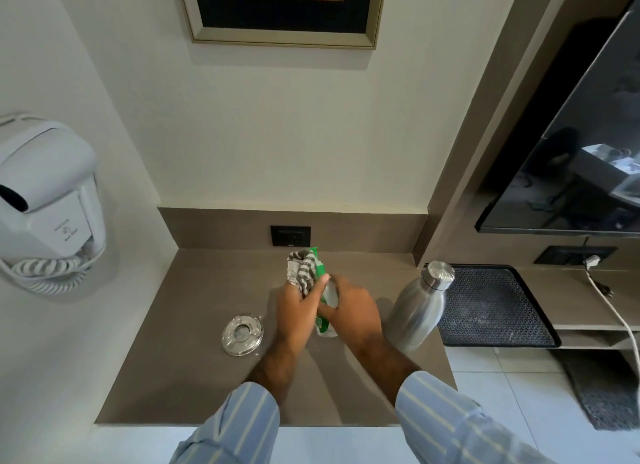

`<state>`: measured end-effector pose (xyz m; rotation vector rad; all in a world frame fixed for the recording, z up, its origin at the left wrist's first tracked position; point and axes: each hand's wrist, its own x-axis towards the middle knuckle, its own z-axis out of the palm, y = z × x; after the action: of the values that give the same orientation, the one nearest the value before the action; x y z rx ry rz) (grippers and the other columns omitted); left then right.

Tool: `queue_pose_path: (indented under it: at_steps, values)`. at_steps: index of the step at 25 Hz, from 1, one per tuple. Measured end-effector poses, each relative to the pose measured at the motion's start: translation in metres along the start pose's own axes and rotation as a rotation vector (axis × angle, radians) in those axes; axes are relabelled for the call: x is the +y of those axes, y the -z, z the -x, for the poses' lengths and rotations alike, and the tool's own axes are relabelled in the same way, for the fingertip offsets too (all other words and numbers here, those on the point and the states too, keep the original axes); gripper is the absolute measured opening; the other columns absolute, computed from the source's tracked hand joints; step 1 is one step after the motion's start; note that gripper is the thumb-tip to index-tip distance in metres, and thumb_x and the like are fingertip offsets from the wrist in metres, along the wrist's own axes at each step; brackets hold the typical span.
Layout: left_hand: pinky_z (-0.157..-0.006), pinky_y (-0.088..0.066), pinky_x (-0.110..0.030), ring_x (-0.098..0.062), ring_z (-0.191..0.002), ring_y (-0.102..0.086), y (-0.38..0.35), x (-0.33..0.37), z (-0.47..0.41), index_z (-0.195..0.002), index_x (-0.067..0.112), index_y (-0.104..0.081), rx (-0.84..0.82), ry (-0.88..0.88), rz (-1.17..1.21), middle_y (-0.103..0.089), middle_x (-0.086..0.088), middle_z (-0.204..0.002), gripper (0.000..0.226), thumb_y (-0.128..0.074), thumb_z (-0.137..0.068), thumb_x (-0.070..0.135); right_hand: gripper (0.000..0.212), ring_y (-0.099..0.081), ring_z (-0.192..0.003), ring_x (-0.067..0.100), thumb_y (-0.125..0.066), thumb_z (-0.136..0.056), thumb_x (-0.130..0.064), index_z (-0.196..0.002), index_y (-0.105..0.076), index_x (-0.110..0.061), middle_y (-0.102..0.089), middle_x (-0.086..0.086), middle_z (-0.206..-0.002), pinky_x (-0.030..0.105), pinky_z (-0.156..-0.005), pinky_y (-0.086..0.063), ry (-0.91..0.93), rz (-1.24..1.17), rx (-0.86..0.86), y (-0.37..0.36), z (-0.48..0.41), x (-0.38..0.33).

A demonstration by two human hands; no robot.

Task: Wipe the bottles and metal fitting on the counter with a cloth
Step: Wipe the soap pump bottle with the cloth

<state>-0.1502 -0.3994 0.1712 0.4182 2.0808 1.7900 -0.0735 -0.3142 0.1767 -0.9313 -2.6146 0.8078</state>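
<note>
A green-and-white bottle is gripped by the right hand just above the tabletop, while a striped cloth is bunched tight in the left hand against the bottle's top. The steel bottle is stood just to the right, and the round metal fitting is lying flat to the left.

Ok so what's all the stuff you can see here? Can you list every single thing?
green-and-white plastic spray bottle: one, held over the middle of the counter
grey-and-white striped cloth: one, bunched against the bottle's top
tall silver steel bottle: one, standing right of the hands
round shiny metal fitting: one, lying left of the hands
brown counter: one, under everything
black wall socket: one, back wall
white wall hair dryer: one, left, coiled cord
framed picture: one, top
black patterned tray: one, right
black TV screen: one, far right
white cable: one, far right
left hand: holds cloth
right hand: grips spray bottle
</note>
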Motion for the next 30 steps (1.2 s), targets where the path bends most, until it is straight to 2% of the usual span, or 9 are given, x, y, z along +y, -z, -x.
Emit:
queue_pose_path:
  at_steps: [3,7,10,14,17,20,23,27,30]
  values:
    - [-0.065,-0.058,-0.026,-0.022,-0.081,-0.078,-0.004,0.006,-0.011,-0.092,0.01,-0.078,0.12,0.094,0.147,-0.081,-0.008,-0.084,0.024,-0.079,-0.085,0.033,0.061,-0.064,-0.108,0.023,-0.068,-0.088,-0.051,-0.138,-0.053,-0.02,-0.068,0.004,-0.12,0.037,-0.085,-0.054,0.096,0.044,0.027,-0.004,0.005,-0.002]
    - [-0.081,-0.061,-0.042,-0.033,-0.088,-0.076,0.007,0.016,-0.024,-0.098,0.01,-0.076,-0.02,0.11,0.44,-0.079,-0.013,-0.094,0.015,-0.078,-0.087,0.019,0.067,-0.071,-0.098,0.024,-0.089,-0.075,-0.037,-0.128,-0.052,-0.022,-0.069,0.006,-0.117,0.044,-0.09,-0.062,-0.223,-0.889,-0.258,-0.004,0.006,0.005]
    - [-0.088,-0.056,-0.049,-0.041,-0.093,-0.07,0.018,0.017,-0.03,-0.115,-0.002,-0.068,-0.21,0.126,0.528,-0.074,-0.019,-0.097,0.035,-0.074,-0.089,0.021,0.06,-0.072,-0.073,0.025,-0.082,-0.08,-0.024,-0.129,-0.05,-0.009,-0.072,0.011,-0.095,0.036,-0.068,-0.065,-0.371,-1.331,-0.557,-0.002,0.009,0.009]
    - [-0.091,-0.059,-0.055,-0.039,-0.094,-0.076,0.019,0.013,-0.033,-0.1,0.017,-0.078,-0.079,0.13,0.359,-0.081,-0.009,-0.095,0.024,-0.077,-0.083,0.035,0.055,-0.075,-0.072,0.022,-0.088,-0.076,-0.034,-0.121,-0.062,-0.017,-0.075,0.007,-0.095,0.031,-0.058,-0.06,-0.302,-1.039,-0.487,0.003,0.002,0.003]
    - [-0.074,-0.064,-0.04,-0.018,-0.075,-0.078,0.012,0.02,-0.026,-0.08,0.027,-0.078,0.141,0.057,0.156,-0.079,0.005,-0.076,0.012,-0.076,-0.086,0.037,0.062,-0.077,-0.071,0.021,-0.09,-0.069,-0.038,-0.12,-0.059,-0.018,-0.076,0.006,-0.098,0.034,-0.054,-0.061,-0.254,-0.76,-0.283,-0.001,-0.004,-0.007]
    - [-0.06,-0.057,-0.02,-0.015,-0.08,-0.076,0.009,0.028,-0.02,-0.101,0.016,-0.079,0.257,-0.095,-0.106,-0.075,0.008,-0.084,0.017,-0.075,-0.089,0.028,0.066,-0.075,-0.076,0.016,-0.088,-0.066,-0.048,-0.116,-0.056,-0.022,-0.073,-0.001,-0.099,0.033,-0.057,-0.064,-0.246,-0.429,-0.072,-0.004,-0.003,-0.015]
    - [-0.069,-0.052,-0.004,-0.008,-0.099,-0.073,0.01,0.025,-0.021,-0.12,0.014,-0.073,0.182,-0.227,-0.127,-0.076,0.006,-0.109,0.032,-0.07,-0.09,0.006,0.067,-0.074,-0.08,0.013,-0.085,-0.064,-0.056,-0.114,-0.054,-0.024,-0.074,-0.003,-0.098,0.039,-0.068,-0.065,-0.246,-0.356,-0.006,-0.009,-0.001,-0.012]
    - [-0.095,-0.053,-0.016,-0.006,-0.117,-0.067,0.01,0.009,-0.009,-0.131,0.019,-0.066,-0.108,-0.436,-0.182,-0.071,0.005,-0.126,0.065,-0.056,-0.077,-0.017,0.054,-0.072,-0.088,0.018,-0.081,-0.074,-0.041,-0.117,-0.055,-0.022,-0.072,-0.004,-0.103,0.03,-0.071,-0.059,-0.276,-0.426,0.027,0.004,-0.006,-0.004]
    - [-0.082,-0.06,-0.032,-0.017,-0.101,-0.074,0.005,0.001,-0.004,-0.115,0.021,-0.072,0.037,-0.292,-0.143,-0.076,0.005,-0.104,0.032,-0.062,-0.091,0.003,0.057,-0.072,-0.083,0.008,-0.086,-0.071,-0.036,-0.117,-0.055,-0.022,-0.071,-0.009,-0.099,0.013,-0.058,-0.052,-0.234,-0.51,-0.006,0.008,-0.002,-0.004]
